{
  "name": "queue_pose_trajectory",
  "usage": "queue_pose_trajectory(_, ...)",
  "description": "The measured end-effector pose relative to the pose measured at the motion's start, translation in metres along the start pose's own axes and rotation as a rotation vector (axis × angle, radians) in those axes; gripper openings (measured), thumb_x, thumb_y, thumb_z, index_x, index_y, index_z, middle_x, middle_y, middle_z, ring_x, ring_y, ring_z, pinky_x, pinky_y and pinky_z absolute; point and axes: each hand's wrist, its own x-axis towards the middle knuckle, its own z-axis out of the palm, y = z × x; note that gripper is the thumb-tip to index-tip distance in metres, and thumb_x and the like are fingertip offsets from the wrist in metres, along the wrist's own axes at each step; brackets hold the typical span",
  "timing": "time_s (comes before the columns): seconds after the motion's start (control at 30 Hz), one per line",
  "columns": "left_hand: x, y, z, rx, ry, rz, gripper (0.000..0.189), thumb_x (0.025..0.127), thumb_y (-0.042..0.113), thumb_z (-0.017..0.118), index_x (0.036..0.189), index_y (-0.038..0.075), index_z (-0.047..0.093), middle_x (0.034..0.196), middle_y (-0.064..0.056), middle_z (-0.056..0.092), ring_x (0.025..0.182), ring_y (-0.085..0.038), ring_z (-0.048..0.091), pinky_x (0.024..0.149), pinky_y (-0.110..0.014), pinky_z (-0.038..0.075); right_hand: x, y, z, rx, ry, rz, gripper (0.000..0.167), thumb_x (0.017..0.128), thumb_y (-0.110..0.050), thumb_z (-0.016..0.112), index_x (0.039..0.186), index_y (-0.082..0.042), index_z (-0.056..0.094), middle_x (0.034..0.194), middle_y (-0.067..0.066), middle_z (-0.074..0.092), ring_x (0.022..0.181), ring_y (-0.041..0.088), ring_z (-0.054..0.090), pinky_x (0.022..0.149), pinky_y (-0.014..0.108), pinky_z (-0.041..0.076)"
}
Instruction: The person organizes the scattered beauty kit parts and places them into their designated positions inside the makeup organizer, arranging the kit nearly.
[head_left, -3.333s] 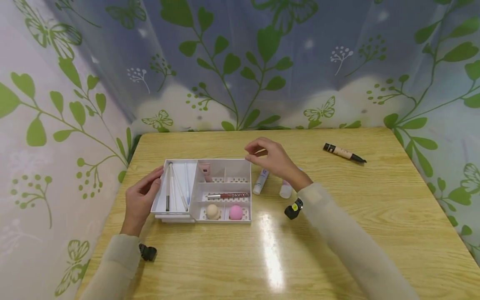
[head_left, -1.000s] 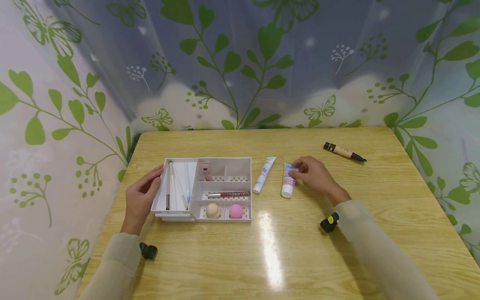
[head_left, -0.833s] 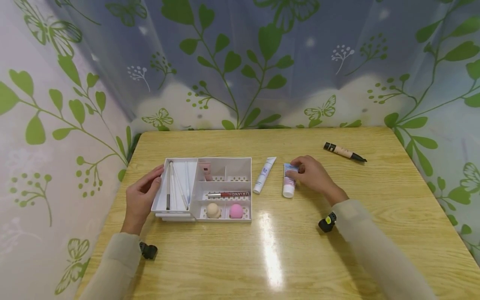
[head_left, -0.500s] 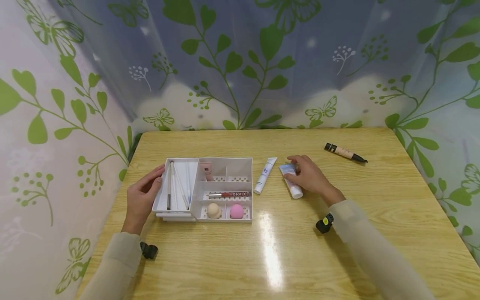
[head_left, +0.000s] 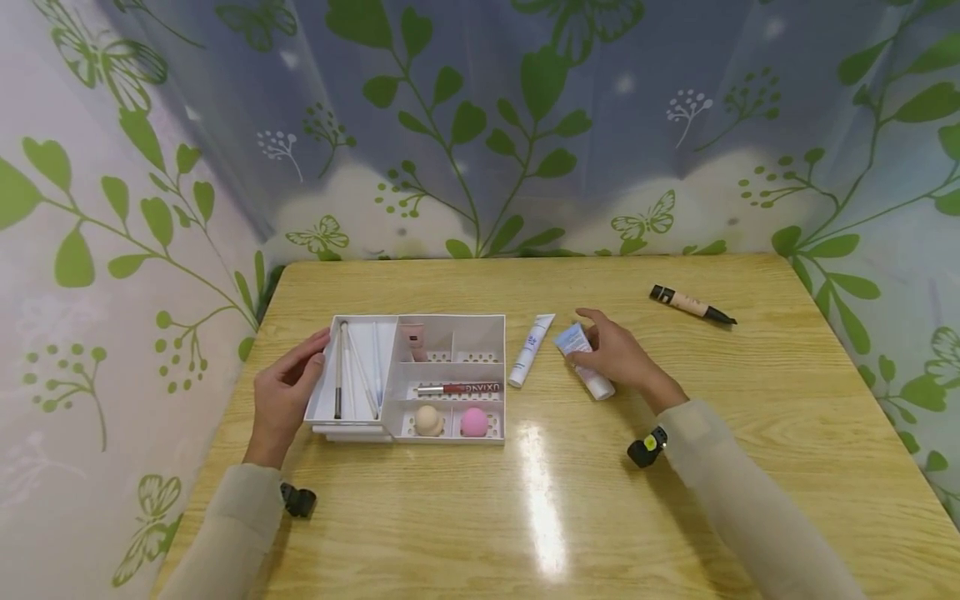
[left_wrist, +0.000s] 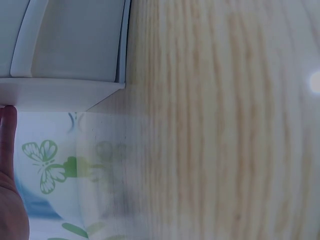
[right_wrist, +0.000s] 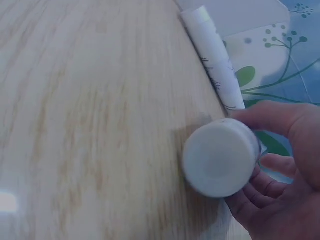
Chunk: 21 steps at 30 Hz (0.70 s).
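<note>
My left hand (head_left: 281, 400) rests its straight fingers along the left side of a white organizer box (head_left: 504, 375), thumb close to the rim. In the left wrist view, a fingertip touches the box's side (left_wrist: 55, 92). My right hand (head_left: 618, 354) pinches a blue and white squeeze tube (head_left: 573, 340) between thumb and fingers; its round white cap (right_wrist: 219, 160) faces the right wrist camera. Left of it lies a slimmer white tube (head_left: 531, 350). Makeup brushes (head_left: 339, 367), a pink tube (head_left: 413, 340), a red-brown lip gloss tube (head_left: 459, 388), a beige sponge (head_left: 427, 421) and a pink sponge (head_left: 474, 422) occupy the box.
A black and beige pen-like stick (head_left: 692, 305) lies at the back right of the wooden table (head_left: 450, 525). Patterned curtains (head_left: 480, 125) hang behind and on both sides of the table.
From beside the organizer box, my right hand has moved right and taken hold of the squeeze tube. The tube has turned, its cap end swinging right. My left hand stays put.
</note>
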Motion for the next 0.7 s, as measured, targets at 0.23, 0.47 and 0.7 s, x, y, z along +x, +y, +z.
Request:
queue_pose_trajectory(0.23, 0.000, 0.001, 0.001, 0.009, 0.000, -0.010, 0.032, 0.109, 0.022, 0.067, 0.138, 0.013, 0.077, 0.148, -0.004, 0.071, 0.130, 0.005, 0.065, 0.105, -0.008, 0.050, -0.003, 0.004, -0.006, 0.033, 0.037, 0.044, 0.053, 0.109, -0.028, 0.067, 0.151, 0.002, 0.056, 0.135, 0.024, 0.064, 0.122, 0.038, 0.065, 0.083, 0.033, 0.057)
queue_pose_trajectory(0.47, 0.000, 0.001, 0.000, 0.006, 0.005, -0.015, 0.031, 0.110, 0.022, 0.067, 0.138, 0.014, 0.077, 0.148, -0.003, 0.071, 0.132, 0.005, 0.064, 0.106, -0.008, 0.049, -0.005, -0.003, -0.014, 0.109, 0.084, 0.035, 0.046, 0.110, -0.031, 0.066, 0.145, -0.003, 0.057, 0.139, 0.022, 0.064, 0.128, 0.039, 0.063, 0.093, 0.041, 0.057)
queue_pose_trajectory(0.7, 0.000, 0.000, 0.001, -0.002, 0.002, -0.011, 0.031, 0.109, 0.022, 0.067, 0.138, 0.014, 0.077, 0.148, -0.003, 0.072, 0.132, 0.005, 0.065, 0.106, -0.008, 0.049, -0.006, -0.014, -0.019, 0.156, 0.122, 0.041, 0.044, 0.109, -0.031, 0.069, 0.142, -0.003, 0.061, 0.134, 0.020, 0.067, 0.121, 0.035, 0.063, 0.089, 0.036, 0.054)
